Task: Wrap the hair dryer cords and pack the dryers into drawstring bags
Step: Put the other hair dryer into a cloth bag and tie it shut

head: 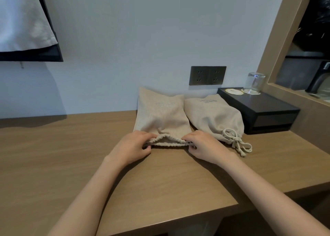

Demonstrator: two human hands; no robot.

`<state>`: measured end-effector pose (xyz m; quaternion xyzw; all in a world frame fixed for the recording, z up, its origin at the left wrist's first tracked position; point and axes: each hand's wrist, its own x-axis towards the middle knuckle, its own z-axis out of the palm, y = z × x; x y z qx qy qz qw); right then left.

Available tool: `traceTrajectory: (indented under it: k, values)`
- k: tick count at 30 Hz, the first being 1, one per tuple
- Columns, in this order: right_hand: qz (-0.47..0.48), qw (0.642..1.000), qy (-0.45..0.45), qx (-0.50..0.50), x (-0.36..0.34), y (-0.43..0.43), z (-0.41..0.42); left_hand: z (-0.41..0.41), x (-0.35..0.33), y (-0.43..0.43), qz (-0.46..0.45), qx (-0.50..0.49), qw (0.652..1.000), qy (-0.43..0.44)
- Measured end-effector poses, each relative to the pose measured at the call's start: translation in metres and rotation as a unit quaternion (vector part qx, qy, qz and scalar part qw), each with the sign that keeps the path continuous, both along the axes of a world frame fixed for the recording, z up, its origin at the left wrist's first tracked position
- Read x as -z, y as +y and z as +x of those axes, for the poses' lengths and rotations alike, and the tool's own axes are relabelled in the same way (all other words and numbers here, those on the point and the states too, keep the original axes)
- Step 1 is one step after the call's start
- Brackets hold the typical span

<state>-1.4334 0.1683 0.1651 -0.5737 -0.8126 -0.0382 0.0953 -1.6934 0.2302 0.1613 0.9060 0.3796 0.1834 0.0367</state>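
Observation:
Two beige drawstring bags lie on the wooden desk (71, 155) against the wall. The left bag (161, 114) has its gathered mouth facing me. My left hand (133, 145) pinches the left corner of that mouth, and my right hand (205, 146) pinches the right corner. The right bag (214, 118) is bulging and tied, its cord knot (235, 141) trailing onto the desk. No hair dryer or cord shows; the contents of both bags are hidden.
A black box (259, 111) stands at the back right with a coaster (234, 91) and an upturned glass (254, 83) on it. A double wall socket (207, 75) sits above the bags. A wooden frame (278, 39) rises at the right.

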Motion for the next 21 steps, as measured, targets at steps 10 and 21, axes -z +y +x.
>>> traceTrajectory:
  k: [10, 21]
  values:
    - [0.230, 0.944, 0.215, 0.097, -0.075, 0.005, -0.016, -0.001, -0.059, -0.002, 0.134, -0.105, 0.978, -0.118]
    - [0.315, 0.831, 0.446, 0.102, -0.162, 0.025, -0.039, 0.015, -0.151, 0.008, 0.226, -0.181, 0.917, -0.275]
